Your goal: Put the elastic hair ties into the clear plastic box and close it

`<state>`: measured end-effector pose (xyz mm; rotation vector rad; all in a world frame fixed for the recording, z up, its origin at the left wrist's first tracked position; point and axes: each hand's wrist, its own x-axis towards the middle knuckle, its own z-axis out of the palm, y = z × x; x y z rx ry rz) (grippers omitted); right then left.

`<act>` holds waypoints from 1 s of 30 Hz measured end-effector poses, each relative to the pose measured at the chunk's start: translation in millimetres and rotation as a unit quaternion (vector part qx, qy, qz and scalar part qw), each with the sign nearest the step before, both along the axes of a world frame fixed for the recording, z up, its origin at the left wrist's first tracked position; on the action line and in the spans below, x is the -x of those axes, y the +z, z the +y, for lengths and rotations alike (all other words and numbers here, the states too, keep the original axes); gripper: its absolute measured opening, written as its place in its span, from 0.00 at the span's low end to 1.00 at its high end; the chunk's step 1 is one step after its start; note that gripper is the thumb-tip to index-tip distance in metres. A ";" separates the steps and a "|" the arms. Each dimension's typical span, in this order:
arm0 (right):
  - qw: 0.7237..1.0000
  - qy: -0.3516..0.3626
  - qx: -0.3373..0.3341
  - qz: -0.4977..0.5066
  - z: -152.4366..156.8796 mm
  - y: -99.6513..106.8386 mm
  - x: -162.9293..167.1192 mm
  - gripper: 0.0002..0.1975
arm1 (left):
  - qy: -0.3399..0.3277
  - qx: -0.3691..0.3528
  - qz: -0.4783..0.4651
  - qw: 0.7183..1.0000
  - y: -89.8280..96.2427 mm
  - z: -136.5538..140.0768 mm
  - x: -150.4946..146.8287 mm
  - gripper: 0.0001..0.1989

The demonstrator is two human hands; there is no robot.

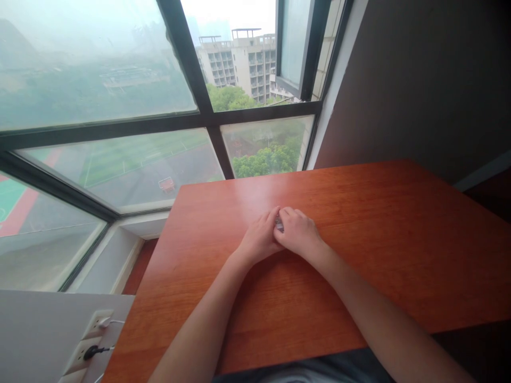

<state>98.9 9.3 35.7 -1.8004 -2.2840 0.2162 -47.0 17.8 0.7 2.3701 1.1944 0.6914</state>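
Note:
My left hand (261, 235) and my right hand (298, 229) meet over the middle of the table, fingertips close together. Both are closed around a small, shiny, greyish-clear object (279, 224). Only a sliver of it shows in the gap between thumbs and fingers, so its kind cannot be told. The reddish-brown wooden table (379, 229) lies under my hands and forearms.
A dark-framed window (207, 119) stands beyond the table, one pane (295, 45) swung open. A grey wall (423, 80) rises at the right. Wall sockets (85, 348) with plugged-in cords sit at lower left, by the table's left edge.

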 end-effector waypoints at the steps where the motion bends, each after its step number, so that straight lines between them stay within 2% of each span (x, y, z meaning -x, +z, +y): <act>1: 1.000 -0.001 0.002 0.002 0.3 -0.1 0.0 0.16 | 0.003 0.000 0.000 1.000 -0.1 0.1 -0.3 0.46; 11: 1.000 -0.015 0.007 0.016 5.2 -1.4 -4.0 0.16 | 0.031 0.007 -0.037 0.999 3.2 0.6 -2.5 0.42; 19: 0.999 -0.008 0.021 0.025 4.9 2.4 -6.0 0.15 | 0.016 0.015 -0.070 0.997 8.5 -0.8 -2.2 0.38; 30: 0.999 -0.004 0.038 0.032 4.6 6.6 -7.3 0.16 | 0.004 0.062 -0.108 0.992 12.4 1.0 -1.1 0.34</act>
